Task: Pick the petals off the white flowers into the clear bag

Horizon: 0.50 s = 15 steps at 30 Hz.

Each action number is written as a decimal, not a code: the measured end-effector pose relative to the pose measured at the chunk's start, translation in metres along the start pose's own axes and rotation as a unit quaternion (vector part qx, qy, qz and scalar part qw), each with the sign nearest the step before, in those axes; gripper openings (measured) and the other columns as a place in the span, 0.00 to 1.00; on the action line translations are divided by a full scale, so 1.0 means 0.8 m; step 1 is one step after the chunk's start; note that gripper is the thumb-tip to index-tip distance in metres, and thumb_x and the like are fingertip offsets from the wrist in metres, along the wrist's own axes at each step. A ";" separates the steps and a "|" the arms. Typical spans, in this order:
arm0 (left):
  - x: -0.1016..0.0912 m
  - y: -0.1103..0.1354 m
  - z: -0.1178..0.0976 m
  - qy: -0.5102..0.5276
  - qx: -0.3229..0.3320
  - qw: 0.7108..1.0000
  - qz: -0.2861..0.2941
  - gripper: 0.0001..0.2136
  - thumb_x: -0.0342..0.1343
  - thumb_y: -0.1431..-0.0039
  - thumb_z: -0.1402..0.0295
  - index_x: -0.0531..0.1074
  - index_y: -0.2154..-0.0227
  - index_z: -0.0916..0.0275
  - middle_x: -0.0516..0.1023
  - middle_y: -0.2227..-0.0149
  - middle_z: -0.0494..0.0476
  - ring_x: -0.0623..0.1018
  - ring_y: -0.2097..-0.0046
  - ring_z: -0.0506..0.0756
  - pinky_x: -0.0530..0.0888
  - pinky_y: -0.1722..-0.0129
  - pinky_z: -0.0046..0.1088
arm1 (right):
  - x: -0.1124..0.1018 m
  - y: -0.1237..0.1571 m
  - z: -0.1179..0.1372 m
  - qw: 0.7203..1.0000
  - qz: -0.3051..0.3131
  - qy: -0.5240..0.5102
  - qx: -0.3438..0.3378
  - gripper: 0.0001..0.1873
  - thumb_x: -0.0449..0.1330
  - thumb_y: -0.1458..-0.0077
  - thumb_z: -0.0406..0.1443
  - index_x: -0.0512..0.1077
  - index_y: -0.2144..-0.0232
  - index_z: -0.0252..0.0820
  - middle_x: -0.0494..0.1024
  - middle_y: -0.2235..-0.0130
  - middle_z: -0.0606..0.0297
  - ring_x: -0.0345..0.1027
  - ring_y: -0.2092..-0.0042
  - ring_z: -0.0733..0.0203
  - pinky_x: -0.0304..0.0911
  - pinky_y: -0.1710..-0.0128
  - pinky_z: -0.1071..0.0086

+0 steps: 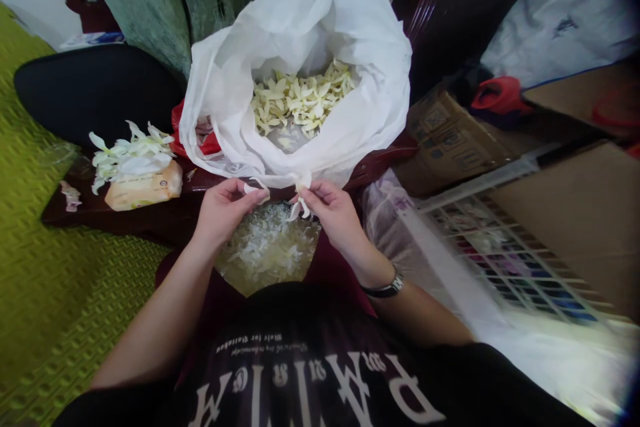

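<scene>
Both hands up in front of the near rim of the white bag, apart from each other. Left hand: thumb and fingertips pinching a curled white petal piece. Right hand: pinching a small white flower, petals hanging below the fingers. Watch on the right wrist.

Bag stands wide open on the dark red wooden table, rim folded outward. Pale yellow-white flowers heaped inside, mostly toward the far side. Below the hands, between the person's legs: a heap of loose white petals; can't make out what holds it.

Left end of the table: orange-and-white soft pack with more white flowers on top. Red plastic bag tucked beside the white one. Right side: cardboard box, white wire basket. Green textured mat on the floor, left.
</scene>
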<state>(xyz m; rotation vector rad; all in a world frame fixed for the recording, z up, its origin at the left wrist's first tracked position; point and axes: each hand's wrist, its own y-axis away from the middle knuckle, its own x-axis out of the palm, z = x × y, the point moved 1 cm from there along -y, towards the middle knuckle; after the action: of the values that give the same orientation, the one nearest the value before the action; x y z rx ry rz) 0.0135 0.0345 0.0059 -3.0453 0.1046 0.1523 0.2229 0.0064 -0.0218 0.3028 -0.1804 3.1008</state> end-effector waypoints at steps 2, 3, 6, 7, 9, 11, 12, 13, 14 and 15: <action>0.000 -0.003 0.002 -0.043 0.004 0.999 0.021 0.17 0.73 0.52 0.57 0.73 0.76 0.63 0.73 0.78 0.49 0.67 0.76 0.47 0.64 0.74 0.24 | 0.002 0.000 -0.004 1.000 0.016 0.009 0.007 0.16 0.69 0.46 0.49 0.78 0.67 0.43 0.82 0.69 0.66 0.72 0.69 0.63 0.68 0.65 0.67; 0.001 -0.004 0.002 -0.057 0.007 0.998 0.027 0.17 0.72 0.51 0.55 0.74 0.75 0.63 0.74 0.76 0.49 0.68 0.75 0.47 0.65 0.72 0.25 | 0.003 -0.001 -0.005 1.000 0.020 0.008 0.011 0.17 0.69 0.46 0.50 0.78 0.67 0.43 0.82 0.69 0.66 0.72 0.69 0.63 0.68 0.65 0.67; 0.006 -0.004 -0.003 -0.084 0.050 0.995 0.018 0.15 0.68 0.46 0.54 0.78 0.69 0.62 0.76 0.71 0.52 0.71 0.70 0.50 0.69 0.67 0.27 | 0.005 -0.001 -0.009 0.999 0.028 -0.003 0.019 0.17 0.70 0.48 0.50 0.78 0.67 0.44 0.82 0.69 0.66 0.72 0.69 0.63 0.68 0.65 0.67; 0.009 -0.002 -0.006 -0.092 0.073 0.993 0.021 0.14 0.68 0.45 0.54 0.79 0.66 0.61 0.77 0.69 0.53 0.73 0.67 0.52 0.70 0.64 0.29 | 0.005 0.000 -0.009 0.999 0.033 -0.001 0.017 0.16 0.70 0.48 0.50 0.79 0.67 0.44 0.83 0.69 0.67 0.73 0.69 0.63 0.68 0.64 0.67; 0.019 0.001 -0.010 -0.099 0.106 0.988 0.053 0.13 0.67 0.45 0.56 0.82 0.63 0.59 0.78 0.66 0.55 0.75 0.63 0.54 0.71 0.61 0.30 | 0.007 0.002 -0.008 0.999 0.043 0.020 0.003 0.15 0.70 0.47 0.49 0.81 0.66 0.45 0.83 0.69 0.68 0.73 0.68 0.63 0.68 0.63 0.67; 0.028 0.004 -0.012 -0.081 0.112 0.986 0.092 0.10 0.67 0.44 0.57 0.84 0.63 0.57 0.78 0.65 0.56 0.76 0.61 0.55 0.72 0.59 0.31 | 0.008 0.004 -0.008 0.998 0.039 0.048 -0.015 0.13 0.69 0.47 0.48 0.82 0.66 0.46 0.82 0.69 0.69 0.73 0.67 0.62 0.69 0.62 0.67; 0.032 0.005 -0.012 -0.065 0.111 0.987 0.096 0.09 0.67 0.44 0.58 0.84 0.65 0.56 0.78 0.65 0.56 0.76 0.61 0.55 0.72 0.59 0.31 | 0.009 0.005 -0.008 0.998 0.025 0.056 -0.023 0.12 0.69 0.46 0.47 0.82 0.66 0.46 0.83 0.69 0.69 0.73 0.67 0.62 0.69 0.62 0.66; 0.034 0.005 -0.011 -0.051 0.110 0.989 0.087 0.08 0.66 0.43 0.58 0.84 0.67 0.56 0.77 0.66 0.55 0.75 0.62 0.55 0.71 0.59 0.31 | 0.008 0.005 -0.008 0.998 0.002 0.056 -0.029 0.11 0.69 0.47 0.47 0.83 0.67 0.47 0.83 0.69 0.69 0.74 0.67 0.61 0.70 0.61 0.65; 0.035 0.005 -0.010 -0.041 0.112 0.991 0.067 0.08 0.66 0.42 0.59 0.84 0.69 0.57 0.77 0.68 0.55 0.75 0.63 0.55 0.71 0.59 0.31 | 0.007 0.004 -0.008 0.998 -0.027 0.045 -0.033 0.11 0.70 0.47 0.46 0.83 0.67 0.47 0.84 0.68 0.68 0.74 0.66 0.60 0.70 0.59 0.64; 0.035 0.005 -0.009 -0.035 0.114 0.992 0.044 0.09 0.66 0.42 0.59 0.83 0.71 0.58 0.76 0.69 0.55 0.74 0.64 0.54 0.71 0.60 0.31 | 0.005 0.003 -0.009 0.997 -0.059 0.025 -0.037 0.11 0.70 0.47 0.46 0.82 0.67 0.47 0.84 0.67 0.68 0.75 0.65 0.59 0.71 0.57 0.63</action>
<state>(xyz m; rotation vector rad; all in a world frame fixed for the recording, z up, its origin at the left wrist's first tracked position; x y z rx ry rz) 0.0418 0.0280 0.0100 -2.8052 0.2343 0.2359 0.2180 0.0051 -0.0281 0.2261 -0.2655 2.9726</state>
